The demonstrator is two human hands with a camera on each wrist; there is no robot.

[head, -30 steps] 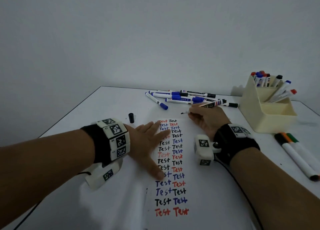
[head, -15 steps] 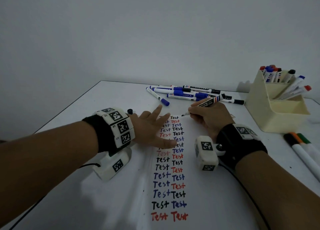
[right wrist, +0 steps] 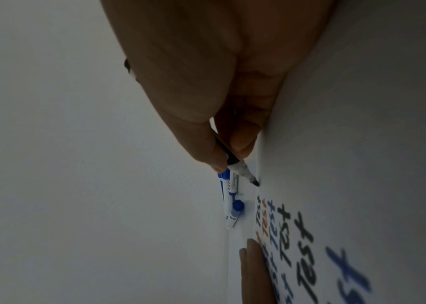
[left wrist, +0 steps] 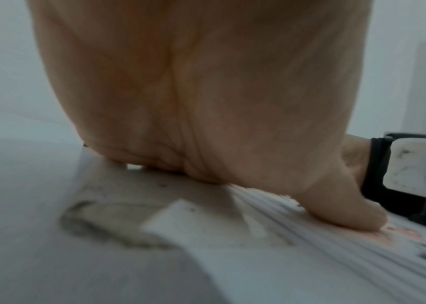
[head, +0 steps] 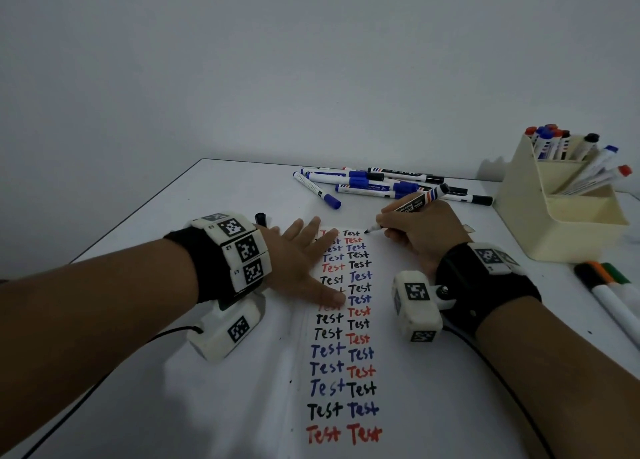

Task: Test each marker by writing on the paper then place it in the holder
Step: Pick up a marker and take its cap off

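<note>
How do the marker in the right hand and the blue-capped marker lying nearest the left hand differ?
The black marker is uncapped, its tip at the paper's top edge; the blue-capped marker is capped. The black one is pinched, tilted, in the right hand; the blue one lies flat, untouched, on the table. Both have white barrels.

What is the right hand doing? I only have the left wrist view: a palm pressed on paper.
Observer: The right hand grips an uncapped black marker, its tip at the top of the paper, just right of the top "Test".
Operator: Where's a cap?
Observer: A black cap stands upright beside the left hand; I can't confirm it's this marker's.
Operator: Any markers not in the holder?
Observer: Yes, several capped markers lie beyond the paper.
</note>
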